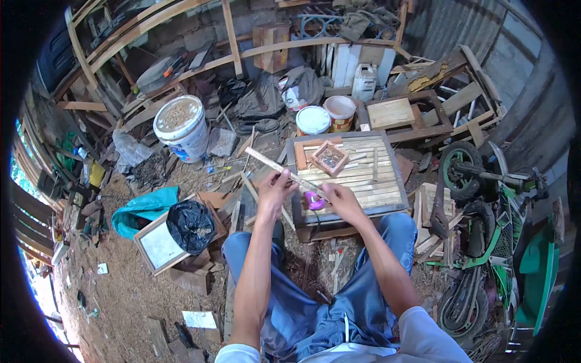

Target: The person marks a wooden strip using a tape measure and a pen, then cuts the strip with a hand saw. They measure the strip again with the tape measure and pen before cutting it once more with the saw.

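A thin wooden strip (264, 160) slants across in front of me, its far end up and to the left. My left hand (276, 189) is closed around its middle part. The fingers of my right hand (344, 202) are closed at its lower right end. Just below the strip, between the hands, sits a small purple object (315, 201) whose kind I cannot make out. Beyond the hands, a small square wooden box (330, 158) holding small bits rests on a low table topped with wooden slats (363, 192).
Several buckets stand around, including a large white bucket (179, 128) at left and a small white-lidded bucket (313, 120). A black plastic bag (190, 226) lies on a framed board (158, 243). At right is a green small motorbike (499, 236). Wood scraps and shavings cover the ground.
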Available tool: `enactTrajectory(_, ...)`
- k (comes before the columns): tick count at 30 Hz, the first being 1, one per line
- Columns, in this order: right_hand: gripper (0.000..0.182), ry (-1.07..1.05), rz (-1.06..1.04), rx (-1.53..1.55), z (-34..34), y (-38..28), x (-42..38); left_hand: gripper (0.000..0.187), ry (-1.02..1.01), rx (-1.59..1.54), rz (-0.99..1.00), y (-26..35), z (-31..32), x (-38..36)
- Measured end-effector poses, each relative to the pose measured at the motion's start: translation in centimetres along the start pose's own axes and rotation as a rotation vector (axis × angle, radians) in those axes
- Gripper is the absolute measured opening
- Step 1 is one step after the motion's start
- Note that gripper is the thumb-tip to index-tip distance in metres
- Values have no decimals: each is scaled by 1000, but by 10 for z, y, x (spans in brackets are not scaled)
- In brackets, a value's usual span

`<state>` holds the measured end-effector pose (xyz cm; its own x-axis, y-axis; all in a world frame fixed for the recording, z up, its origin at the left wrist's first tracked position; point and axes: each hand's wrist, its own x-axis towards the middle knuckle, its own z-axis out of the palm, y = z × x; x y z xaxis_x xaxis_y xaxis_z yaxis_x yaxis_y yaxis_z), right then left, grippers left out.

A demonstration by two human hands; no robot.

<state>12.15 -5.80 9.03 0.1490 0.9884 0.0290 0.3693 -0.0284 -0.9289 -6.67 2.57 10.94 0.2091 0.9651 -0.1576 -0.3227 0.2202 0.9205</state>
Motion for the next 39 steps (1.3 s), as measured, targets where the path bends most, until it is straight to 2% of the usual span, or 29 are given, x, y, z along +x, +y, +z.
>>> enactTrajectory(1,34,-85,19,135,-6,7,-7,27,-9,-41,4,-4,4,2)
enactTrajectory(4,30,-103,136,270,-35,18,-30,27,-148,47,-57,-10,16,0)
enactTrajectory(5,28,-50,144,273,-45,18,-38,25,-200,146,-96,-9,21,-4)
enactTrajectory(7,25,11,109,75,-66,20,-52,26,-259,831,-3,3,30,-13)
enactTrajectory(8,23,45,97,-24,-76,21,-59,26,-283,1112,78,0,34,-16)
enactTrajectory(12,21,-13,202,-118,-112,13,-92,23,-310,905,631,-5,65,-46)
enactTrajectory(13,21,-29,141,-153,-121,16,-99,20,-361,961,969,-2,71,-47)
enactTrajectory(16,20,45,176,9,-140,15,-120,20,-612,938,794,-17,81,-42)
enactTrajectory(17,19,39,164,-64,-150,32,-123,18,-734,941,528,-24,85,-39)
enactTrajectory(20,24,142,89,-99,-166,55,-136,18,-844,969,521,-42,99,-38)
enactTrajectory(21,25,242,98,76,-171,63,-136,18,-854,986,552,-49,103,-37)
enactTrajectory(24,31,683,397,-389,-201,85,-145,18,-845,963,510,-72,113,-29)
enactTrajectory(27,35,845,567,-698,-216,133,-151,19,-781,936,485,-90,130,-22)
enactTrajectory(30,41,753,736,-872,-209,163,-159,17,-740,929,459,-109,153,-17)
enactTrajectory(31,45,738,748,-920,-207,173,-160,17,-731,907,489,-117,163,-15)
enactTrajectory(34,50,596,717,-883,-225,185,-166,19,-749,941,375,-139,198,-10)
enactTrajectory(38,61,553,709,-864,-230,202,-169,21,-710,1024,449,-179,227,5)
enactTrajectory(39,59,557,704,-881,-228,201,-169,21,-702,986,412,-186,232,8)
